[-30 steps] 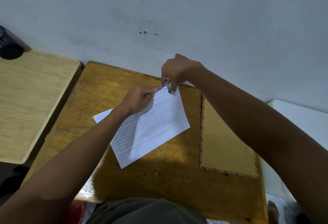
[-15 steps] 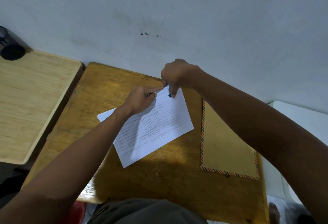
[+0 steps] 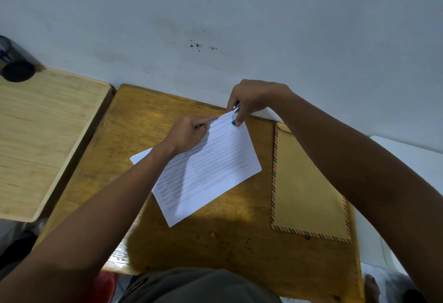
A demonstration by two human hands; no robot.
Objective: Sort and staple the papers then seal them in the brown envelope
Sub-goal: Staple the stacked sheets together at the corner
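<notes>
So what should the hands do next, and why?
Probably squeeze the stapler shut. The right hand holds it on the far corner of the papers, the left hand pins that edge down, and the brown envelope waits alongside.

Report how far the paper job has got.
Done: papers lie gathered in one stack on the desk. In hand: right hand closes a small stapler on their top corner; left hand pins them. Left: brown envelope lies untouched beside them.
</notes>
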